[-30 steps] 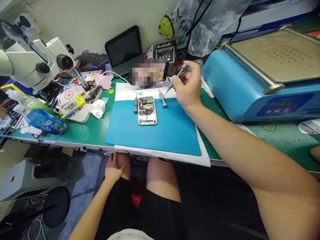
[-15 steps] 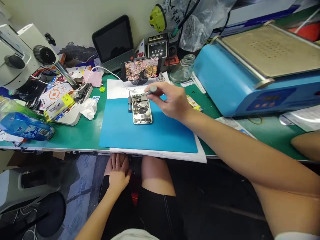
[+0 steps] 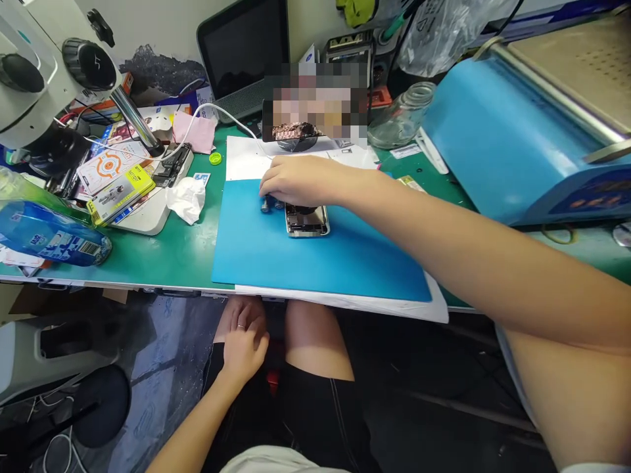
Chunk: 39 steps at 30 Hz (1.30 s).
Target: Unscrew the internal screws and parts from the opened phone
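My right hand (image 3: 298, 180) reaches over the upper part of an opened smartphone (image 3: 308, 226), fingers bent down and closed at the left edge of the phone. From under these fingers poke the ends of two small screwdrivers, one screwdriver (image 3: 265, 206) at the fingertips and another screwdriver (image 3: 279, 204) closer to the phone. The grip itself is mostly hidden by the back of the hand. The phone lies on a blue mat (image 3: 315, 269), its lower inner parts showing. My left hand (image 3: 245, 345) rests flat on my knee, fingers stretched out, holding nothing.
Behind the mat a propped phone (image 3: 283, 131) is partly pixelated. A glass jar (image 3: 407, 118) and a blue machine (image 3: 473, 144) stand right. To the left are crumpled tissue (image 3: 186, 200), a blue bottle (image 3: 54, 233) and a microscope (image 3: 73, 59).
My right hand has moved from the phone's right top corner across to its left side, carrying a screwdriver toward the one lying there. The view has shifted; my left hand stays on my knee.
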Available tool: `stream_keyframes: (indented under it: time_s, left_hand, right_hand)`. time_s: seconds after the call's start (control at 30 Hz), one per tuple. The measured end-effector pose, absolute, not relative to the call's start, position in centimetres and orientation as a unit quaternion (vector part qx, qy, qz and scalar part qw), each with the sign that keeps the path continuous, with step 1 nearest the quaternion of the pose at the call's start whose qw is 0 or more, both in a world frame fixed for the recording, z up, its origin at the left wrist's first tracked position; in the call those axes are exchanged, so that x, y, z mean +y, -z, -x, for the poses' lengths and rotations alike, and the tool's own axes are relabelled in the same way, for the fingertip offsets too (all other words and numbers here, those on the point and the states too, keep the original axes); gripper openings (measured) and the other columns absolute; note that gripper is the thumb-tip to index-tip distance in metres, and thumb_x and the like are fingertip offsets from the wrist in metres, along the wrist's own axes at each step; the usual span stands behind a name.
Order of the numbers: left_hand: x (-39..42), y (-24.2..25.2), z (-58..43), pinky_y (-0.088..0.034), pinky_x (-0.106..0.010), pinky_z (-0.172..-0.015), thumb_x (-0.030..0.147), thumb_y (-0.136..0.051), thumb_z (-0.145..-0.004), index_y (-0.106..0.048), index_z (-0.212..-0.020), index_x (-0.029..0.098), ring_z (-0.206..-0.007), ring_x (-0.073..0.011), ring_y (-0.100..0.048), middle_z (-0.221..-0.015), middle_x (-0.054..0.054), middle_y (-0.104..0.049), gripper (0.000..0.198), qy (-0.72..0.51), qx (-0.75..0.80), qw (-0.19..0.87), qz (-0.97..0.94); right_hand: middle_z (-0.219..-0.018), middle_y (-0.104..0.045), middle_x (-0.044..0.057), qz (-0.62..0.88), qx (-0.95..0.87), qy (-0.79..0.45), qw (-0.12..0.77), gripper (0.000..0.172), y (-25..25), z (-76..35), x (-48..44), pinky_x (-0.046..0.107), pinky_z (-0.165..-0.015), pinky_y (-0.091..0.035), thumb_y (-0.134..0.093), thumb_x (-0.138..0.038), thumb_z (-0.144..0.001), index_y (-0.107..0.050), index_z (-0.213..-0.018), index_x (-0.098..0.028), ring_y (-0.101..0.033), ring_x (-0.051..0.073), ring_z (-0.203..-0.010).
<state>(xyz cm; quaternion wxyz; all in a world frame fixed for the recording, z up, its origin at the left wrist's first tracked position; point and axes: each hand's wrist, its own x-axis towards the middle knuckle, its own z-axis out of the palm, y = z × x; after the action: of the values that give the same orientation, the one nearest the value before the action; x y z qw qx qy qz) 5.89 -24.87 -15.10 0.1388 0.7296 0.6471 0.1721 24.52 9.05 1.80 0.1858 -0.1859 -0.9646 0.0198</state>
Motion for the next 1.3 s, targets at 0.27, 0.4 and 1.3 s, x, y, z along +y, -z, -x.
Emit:
stream_keyframes:
  time_s: [0.27,0.4,1.3]
  left_hand:
    - [-24.8,10.6,-6.8,-0.061,-0.035,-0.084,0.01,-0.051,-0.091,-0.066,-0.107,0.021,-0.093,-0.0171,-0.068,-0.097,-0.004,-0.073,0.024,-0.369,0.476,0.146,-0.785]
    - [-20.8,5.7,-9.3,-0.06,-0.033,-0.085,0.013,-0.055,-0.086,-0.064,-0.114,0.026,-0.093,-0.0152,-0.068,-0.097,0.0,-0.074,0.033,-0.425,0.372,0.124,-0.816]
    - [-10.7,-1.4,-15.5,-0.023,-0.048,-0.127,0.073,-0.047,-0.092,-0.032,-0.155,0.001,-0.158,-0.0356,-0.011,-0.167,-0.02,-0.02,0.096,-0.105,0.414,0.022,-0.904]
  right_hand:
    - [-0.105,-0.074,0.013,0.374,-0.885,-0.016,0.277,0.028,-2.3,-33.2,6.8,0.05,-0.086,-0.051,-0.046,-0.024,-0.095,-0.072,-0.105,-0.019,-0.066,0.032,-0.101]
    - [-0.11,-0.074,0.014,0.474,-0.831,0.0,0.29,0.03,-0.2,-35.7,5.8,0.05,-0.086,-0.05,-0.043,-0.025,-0.096,-0.072,-0.104,-0.02,-0.066,0.033,-0.1]
    - [-0.069,-0.07,0.002,0.371,-0.766,0.019,0.524,0.013,-2.8,-35.6,3.6,0.039,-0.062,-0.052,-0.059,-0.026,-0.091,-0.072,-0.088,-0.027,-0.063,0.021,-0.062]
